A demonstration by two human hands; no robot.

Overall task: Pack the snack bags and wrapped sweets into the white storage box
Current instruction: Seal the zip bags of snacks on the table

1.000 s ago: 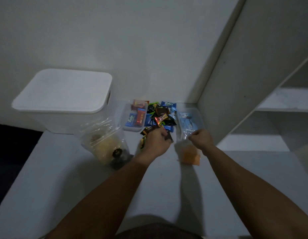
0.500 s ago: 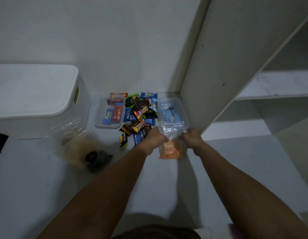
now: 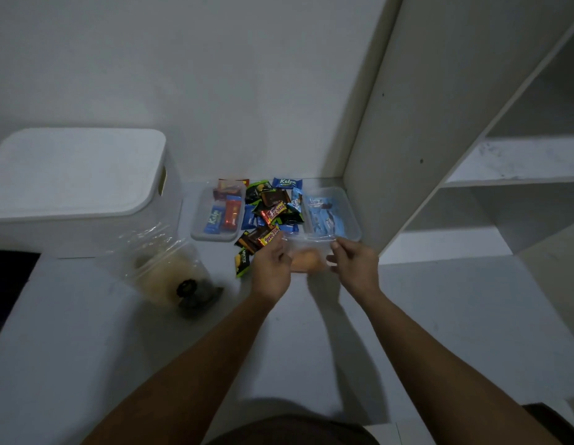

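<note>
A clear snack bag with orange pieces (image 3: 306, 260) hangs between my hands just above the counter. My left hand (image 3: 271, 268) pinches its left top edge and my right hand (image 3: 354, 264) pinches its right top edge. Behind them lies a pile of wrapped sweets (image 3: 273, 213). A small clear tray (image 3: 199, 234) to the left holds a few wrapped sweets. Another clear tray (image 3: 354, 234) to the right holds blue packets. The white storage box (image 3: 77, 175) stands at the far left with its lid on. A larger clear bag of pale snacks (image 3: 170, 271) lies in front of it.
Everything rests on a white counter (image 3: 311, 348) against a white wall. A white shelf unit (image 3: 456, 155) rises at the right, its side panel close to the right tray. The counter's left edge drops to a dark area (image 3: 9, 277).
My left hand left the sweets pile and took the bag's left edge. Both hands lifted the orange snack bag and spread its top apart. The camera swung right, shifting the box leftward.
</note>
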